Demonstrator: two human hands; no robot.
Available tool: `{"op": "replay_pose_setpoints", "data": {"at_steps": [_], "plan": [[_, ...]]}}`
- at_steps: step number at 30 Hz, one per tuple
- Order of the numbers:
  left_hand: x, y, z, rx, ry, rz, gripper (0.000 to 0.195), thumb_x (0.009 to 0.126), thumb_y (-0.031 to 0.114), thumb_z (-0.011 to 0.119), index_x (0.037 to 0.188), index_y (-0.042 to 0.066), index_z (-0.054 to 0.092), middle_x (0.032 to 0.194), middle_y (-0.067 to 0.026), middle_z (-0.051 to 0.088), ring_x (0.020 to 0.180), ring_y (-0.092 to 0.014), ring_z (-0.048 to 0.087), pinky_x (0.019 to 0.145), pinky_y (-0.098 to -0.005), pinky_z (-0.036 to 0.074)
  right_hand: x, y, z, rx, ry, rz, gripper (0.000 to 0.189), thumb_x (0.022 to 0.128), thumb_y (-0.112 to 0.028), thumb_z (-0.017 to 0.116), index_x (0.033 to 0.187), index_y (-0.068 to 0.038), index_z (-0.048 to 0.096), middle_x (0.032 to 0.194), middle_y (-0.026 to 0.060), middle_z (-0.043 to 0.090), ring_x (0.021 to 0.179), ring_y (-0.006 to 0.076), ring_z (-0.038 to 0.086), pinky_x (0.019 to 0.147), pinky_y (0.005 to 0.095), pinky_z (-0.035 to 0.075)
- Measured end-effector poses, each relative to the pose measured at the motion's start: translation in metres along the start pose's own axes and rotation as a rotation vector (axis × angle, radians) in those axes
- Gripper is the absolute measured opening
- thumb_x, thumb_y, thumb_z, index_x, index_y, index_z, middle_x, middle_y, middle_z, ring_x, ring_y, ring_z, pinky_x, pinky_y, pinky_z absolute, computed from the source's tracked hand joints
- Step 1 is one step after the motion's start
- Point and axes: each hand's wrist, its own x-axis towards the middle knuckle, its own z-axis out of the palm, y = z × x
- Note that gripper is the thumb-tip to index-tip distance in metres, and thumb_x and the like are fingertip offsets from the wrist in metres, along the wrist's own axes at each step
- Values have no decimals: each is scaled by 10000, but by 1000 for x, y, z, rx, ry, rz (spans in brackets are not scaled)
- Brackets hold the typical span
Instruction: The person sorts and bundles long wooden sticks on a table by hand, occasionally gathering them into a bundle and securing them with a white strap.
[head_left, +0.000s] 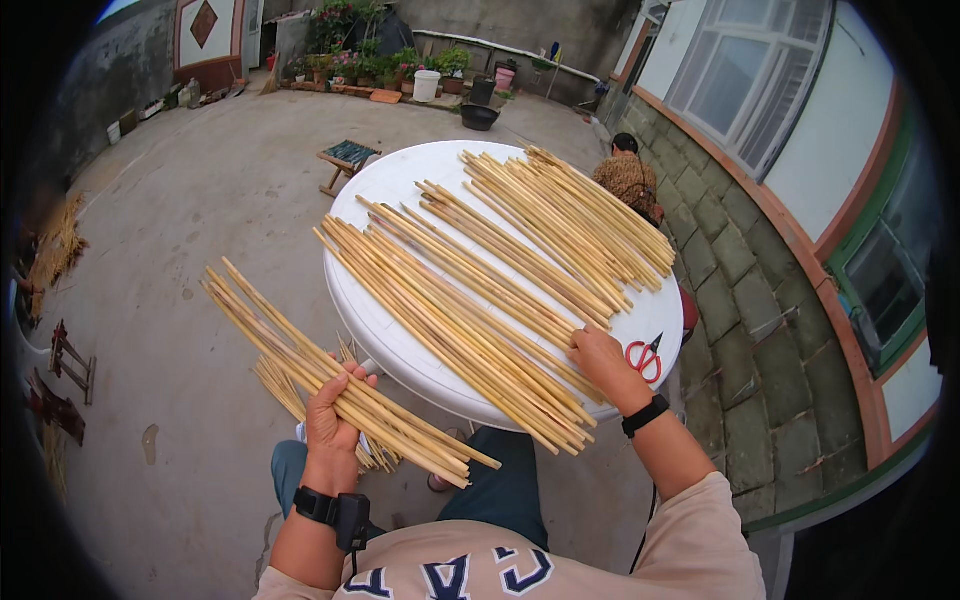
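A bundle of dried, straw-coloured plant stalks (405, 427) is held in my left hand (337, 409), off the near left edge of a round white plastic table (356, 330). My right hand (604, 364) is over the table, its fingers curled down at the near end of a narrow row of stalks (487, 277); the fingertips are partly hidden. Left of that row lies a wider group of stalks (457, 337), with ends past the table's near edge. Two more groups of stalks (525, 251) (577, 214) lie farther right. Red-handled scissors (645, 358) rest beside my right wrist.
More stalks (281, 386) are below my left hand. A folding stool (347, 157) stands beyond the table. A person (628, 176) is low beside the wall at right. Potted plants (367, 64), a white bucket (427, 86) and a black basin (480, 117) are at the back.
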Motion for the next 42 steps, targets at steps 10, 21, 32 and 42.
{"op": "replay_pose_setpoints", "data": {"at_steps": [10, 21, 32, 42], "plan": [[-6, -8, -2, 88, 89, 6, 482, 711, -88, 554, 1153, 42, 410, 934, -165, 569, 875, -273, 599, 812, -468, 510, -15, 1, -6, 49, 163, -104, 162, 785, -163, 586, 808, -12, 535, 804, 139, 550, 830, 311, 534, 701, 412, 441], [-3, -29, 0, 39, -12, -80, 360, 743, -67, 565, 1066, 55, 464, 932, -137, 592, 870, -259, 605, 830, -484, 493, -93, -121, -46, 882, -67, -43, 141, 844, -137, 560, 873, -11, 503, 782, 144, 548, 692, 280, 538, 615, 330, 436], [-14, -8, -3, -83, -128, -197, 330, 752, -9, 563, 1069, 37, 486, 993, -186, 595, 909, -281, 599, 877, -462, 469, -118, -153, -9, 979, -62, -125, 111, 856, -125, 533, 871, -15, 538, 765, 132, 528, 677, 290, 535, 610, 324, 436], [-22, -8, 23, 16, -216, -140, 341, 723, 20, 618, 1036, 81, 497, 762, -74, 537, 799, -200, 538, 801, -391, 489, -125, -151, 20, 1089, -117, -101, 165, 867, -146, 548, 953, -15, 599, 803, 64, 543, 693, 126, 549, 629, 255, 448]]}}
